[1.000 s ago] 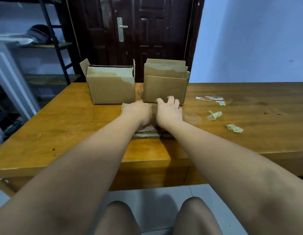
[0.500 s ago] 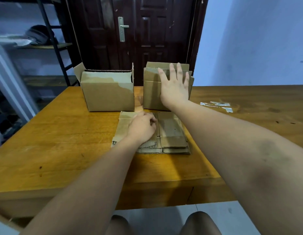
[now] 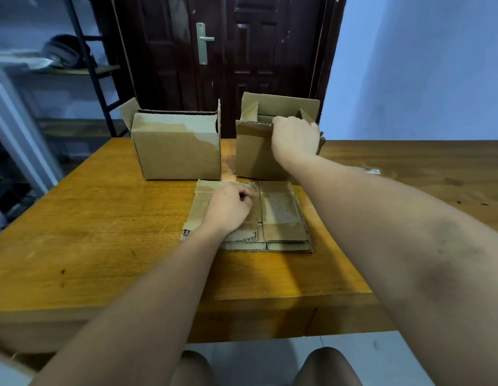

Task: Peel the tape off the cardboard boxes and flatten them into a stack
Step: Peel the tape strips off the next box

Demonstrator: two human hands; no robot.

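A stack of flattened cardboard [image 3: 281, 215] lies on the wooden table [image 3: 103, 232] in front of me. My left hand [image 3: 228, 208] rests on its left half with the fingers curled, pressing it down. Behind the stack stand two upright cardboard boxes. The right box [image 3: 252, 157] has its top flaps open, and my right hand [image 3: 295, 136] grips the near top edge of it. The left box [image 3: 176, 147] stands apart with open flaps and torn tape marks on its front.
A scrap of peeled tape [image 3: 367, 170] lies on the table to the right, partly hidden by my right arm. A dark door [image 3: 228, 51] stands behind the boxes, and a metal shelf [image 3: 86, 71] stands at the left. The table's near edge [image 3: 242, 305] runs above my knees.
My right hand left the flattened stack, reached up to the right box and closed on its near top edge; the box's flaps now stand open. My left hand stayed on the stack.
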